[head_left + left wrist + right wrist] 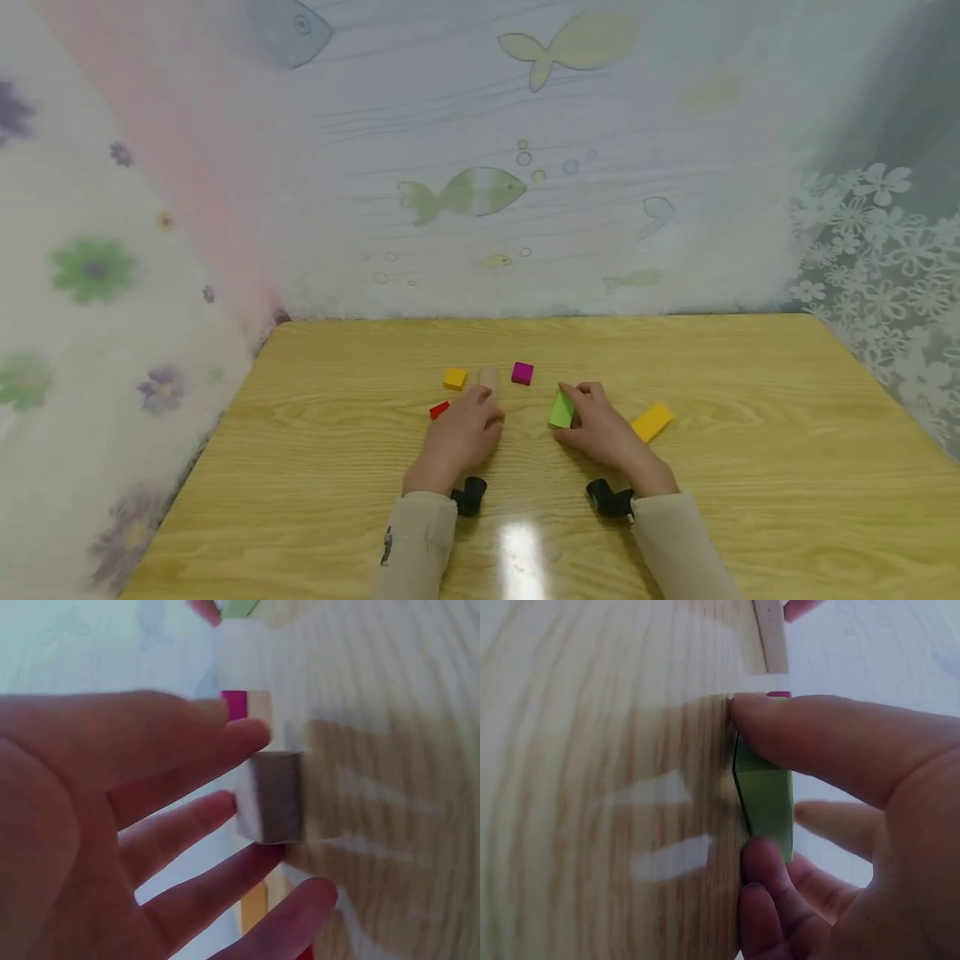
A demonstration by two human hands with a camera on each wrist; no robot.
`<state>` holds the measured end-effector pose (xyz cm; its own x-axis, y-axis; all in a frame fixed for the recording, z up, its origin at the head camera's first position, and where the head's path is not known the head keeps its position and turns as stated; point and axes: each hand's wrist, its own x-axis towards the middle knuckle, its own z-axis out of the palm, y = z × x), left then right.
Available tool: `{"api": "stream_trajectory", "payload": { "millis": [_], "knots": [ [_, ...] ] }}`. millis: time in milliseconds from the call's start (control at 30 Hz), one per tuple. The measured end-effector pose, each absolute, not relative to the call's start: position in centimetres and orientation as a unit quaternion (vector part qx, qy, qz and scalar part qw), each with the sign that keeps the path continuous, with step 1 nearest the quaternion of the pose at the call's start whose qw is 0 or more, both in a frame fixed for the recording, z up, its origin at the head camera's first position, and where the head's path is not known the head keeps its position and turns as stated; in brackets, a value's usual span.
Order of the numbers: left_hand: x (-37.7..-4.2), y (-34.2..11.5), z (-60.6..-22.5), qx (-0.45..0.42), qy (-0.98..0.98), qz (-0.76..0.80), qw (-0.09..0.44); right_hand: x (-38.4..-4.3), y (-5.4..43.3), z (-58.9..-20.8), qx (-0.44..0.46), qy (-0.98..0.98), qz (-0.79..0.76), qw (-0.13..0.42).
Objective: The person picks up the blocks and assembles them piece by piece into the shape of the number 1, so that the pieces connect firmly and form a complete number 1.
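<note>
Light sleeves, two, black wrist devices inboard. Left hand: fingers loosely extended at wooden block just ahead, not curled round it. Right hand: thumb and fingers pinching green block. Red block: beside left hand. Yellow block: beyond it. Magenta block: ahead, between both hands. Orange block: right of right hand.
</note>
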<state>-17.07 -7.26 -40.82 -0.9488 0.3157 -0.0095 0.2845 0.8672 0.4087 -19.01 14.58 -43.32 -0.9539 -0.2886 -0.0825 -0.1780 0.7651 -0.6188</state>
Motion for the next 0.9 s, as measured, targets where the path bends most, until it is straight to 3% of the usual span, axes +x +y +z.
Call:
{"api": "stream_trajectory", "payload": {
  "millis": [233,467,667,900],
  "knots": [
    [-17.2,-7.9,-40.5,0.123,0.965,0.232,0.013,-19.0,14.3,-43.2,-0.113,0.934,-0.325,0.098],
    [-17.2,-7.2,-41.4,0.1,0.958,0.268,0.028,-19.0,14.8,-42.8,-0.11,0.932,-0.327,0.11],
    [-17.2,-6.9,-41.9,0.078,0.967,0.243,0.009,-19.1,15.1,-42.9,-0.131,0.92,-0.357,0.097],
    [-17.5,-6.7,-41.8,0.065,0.97,0.234,0.012,-18.9,15.1,-43.0,-0.096,0.924,-0.357,0.1]
  ]
}}
